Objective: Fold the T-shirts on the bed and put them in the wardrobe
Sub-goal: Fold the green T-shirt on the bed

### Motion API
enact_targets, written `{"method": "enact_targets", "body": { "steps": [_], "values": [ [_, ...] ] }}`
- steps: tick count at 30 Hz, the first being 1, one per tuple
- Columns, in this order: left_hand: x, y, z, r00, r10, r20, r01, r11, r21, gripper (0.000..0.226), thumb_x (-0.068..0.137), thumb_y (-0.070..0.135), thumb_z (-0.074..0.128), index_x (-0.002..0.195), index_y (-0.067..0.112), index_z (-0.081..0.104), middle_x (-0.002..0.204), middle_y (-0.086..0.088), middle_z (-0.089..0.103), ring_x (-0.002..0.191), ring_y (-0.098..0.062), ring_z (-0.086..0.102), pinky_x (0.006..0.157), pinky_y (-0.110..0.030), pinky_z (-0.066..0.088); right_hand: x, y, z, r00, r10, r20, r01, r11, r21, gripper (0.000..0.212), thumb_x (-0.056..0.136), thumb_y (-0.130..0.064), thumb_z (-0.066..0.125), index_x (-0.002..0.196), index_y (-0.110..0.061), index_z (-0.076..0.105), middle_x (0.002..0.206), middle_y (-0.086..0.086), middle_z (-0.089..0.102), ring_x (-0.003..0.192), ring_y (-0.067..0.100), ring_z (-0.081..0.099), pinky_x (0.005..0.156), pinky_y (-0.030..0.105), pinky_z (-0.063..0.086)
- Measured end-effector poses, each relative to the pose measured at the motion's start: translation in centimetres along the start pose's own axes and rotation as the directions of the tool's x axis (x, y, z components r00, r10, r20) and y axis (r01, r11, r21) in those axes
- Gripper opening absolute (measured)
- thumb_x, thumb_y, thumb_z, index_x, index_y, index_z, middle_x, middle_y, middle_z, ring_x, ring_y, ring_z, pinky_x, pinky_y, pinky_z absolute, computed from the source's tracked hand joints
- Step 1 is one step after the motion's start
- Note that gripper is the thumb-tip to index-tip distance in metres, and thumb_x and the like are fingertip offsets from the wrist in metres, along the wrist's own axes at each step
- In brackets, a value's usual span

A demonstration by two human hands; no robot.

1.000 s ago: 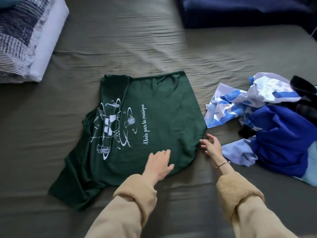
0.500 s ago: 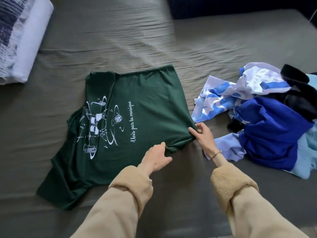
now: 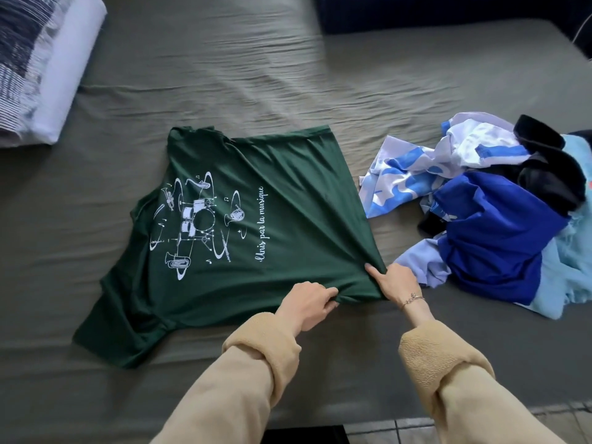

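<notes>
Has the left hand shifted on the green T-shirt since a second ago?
Yes. The left hand went from lying flat on the green T-shirt to gripping its near hem, closer to the right hand.

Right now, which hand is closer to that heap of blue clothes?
Right. The right hand pinches the green T-shirt corner just beside the heap of blue clothes; the left hand grips the hem farther away.

Both hands, left hand [image 3: 306, 304] and right hand [image 3: 395, 282], now pinching the green T-shirt [image 3: 256, 219] hem, formerly flat.

Your bed [image 3: 256, 75], grey-green sheet: green tee [image 3: 288, 203] spread mid, pile of blue clothes [image 3: 490, 219] at right, striped pillow [image 3: 38, 65] top-left corner.
</notes>
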State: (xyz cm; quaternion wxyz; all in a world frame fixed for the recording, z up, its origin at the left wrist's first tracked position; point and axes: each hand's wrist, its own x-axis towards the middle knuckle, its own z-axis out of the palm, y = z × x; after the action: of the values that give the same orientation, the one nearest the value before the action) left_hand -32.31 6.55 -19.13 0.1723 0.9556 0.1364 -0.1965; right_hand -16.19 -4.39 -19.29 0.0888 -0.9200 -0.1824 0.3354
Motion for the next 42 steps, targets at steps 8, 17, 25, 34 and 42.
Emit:
{"method": "enact_targets", "body": {
  "steps": [8, 17, 25, 34, 42],
  "values": [
    [-0.1, 1.2, 0.2, 0.997, 0.082, -0.004, -0.082, 0.996, -0.027, 0.017, 0.089, 0.021, 0.045, 0.098, 0.015, 0.058, 0.098, -0.006, 0.066, 0.092, -0.030, 0.059, 0.071, -0.032, 0.035, -1.1, 0.1, -0.6, 0.994, 0.100, -0.035, -0.104, 0.981, -0.162, 0.043, 0.088, -0.048, 0.055, 0.097, -0.008, 0.065, 0.102, 0.011, 0.066, 0.102, 0.029, 0.060, 0.074, 0.028, 0.040],
    [0.0, 1.0, -0.1, 0.999, -0.018, 0.040, 0.023, 0.993, -0.119, 0.023, 0.085, 0.019, 0.058, 0.105, 0.011, 0.050, 0.104, -0.007, 0.058, 0.097, -0.027, 0.055, 0.074, -0.034, 0.037, -1.3, -0.3, -1.1, 0.994, -0.097, 0.058, 0.080, 0.968, 0.236, 0.025, 0.084, -0.026, 0.062, 0.082, -0.001, 0.064, 0.068, 0.007, 0.059, 0.060, 0.018, 0.049, 0.053, 0.026, 0.035],
    [0.4, 1.4, -0.8, 0.990, -0.090, 0.113, 0.122, 0.942, -0.312, 0.016, 0.082, 0.017, 0.049, 0.091, 0.016, 0.062, 0.093, -0.005, 0.068, 0.090, -0.026, 0.058, 0.070, -0.028, 0.038, -1.2, 0.9, -1.7, 0.971, 0.029, 0.237, 0.015, 0.983, -0.181, 0.043, 0.091, -0.044, 0.054, 0.060, -0.017, 0.039, 0.063, -0.002, 0.043, 0.081, 0.022, 0.050, 0.077, 0.029, 0.039],
    [6.9, 2.5, -4.8, 0.944, -0.231, -0.237, 0.110, 0.895, -0.433, 0.027, 0.090, 0.009, 0.042, 0.112, 0.012, 0.057, 0.108, -0.003, 0.055, 0.104, -0.020, 0.049, 0.083, -0.032, 0.042, 0.1, 1.1, -4.4, 0.977, 0.012, -0.212, -0.010, 1.000, 0.012, 0.066, 0.081, -0.032, 0.068, 0.134, -0.008, 0.037, 0.126, 0.021, 0.047, 0.112, 0.040, 0.052, 0.086, 0.044, 0.045],
    [17.8, 4.5, -7.8, 0.953, -0.240, -0.187, 0.248, 0.968, 0.024, 0.070, 0.096, 0.022, 0.047, 0.152, 0.020, 0.005, 0.142, -0.010, 0.034, 0.136, -0.026, 0.024, 0.114, -0.055, 0.011, 4.7, 2.0, -5.2, 0.963, -0.184, -0.198, 0.164, 0.980, -0.110, 0.060, 0.093, -0.014, 0.050, 0.146, -0.019, 0.023, 0.144, 0.013, 0.033, 0.122, 0.030, 0.048, 0.096, 0.039, 0.043]
  ]
}}
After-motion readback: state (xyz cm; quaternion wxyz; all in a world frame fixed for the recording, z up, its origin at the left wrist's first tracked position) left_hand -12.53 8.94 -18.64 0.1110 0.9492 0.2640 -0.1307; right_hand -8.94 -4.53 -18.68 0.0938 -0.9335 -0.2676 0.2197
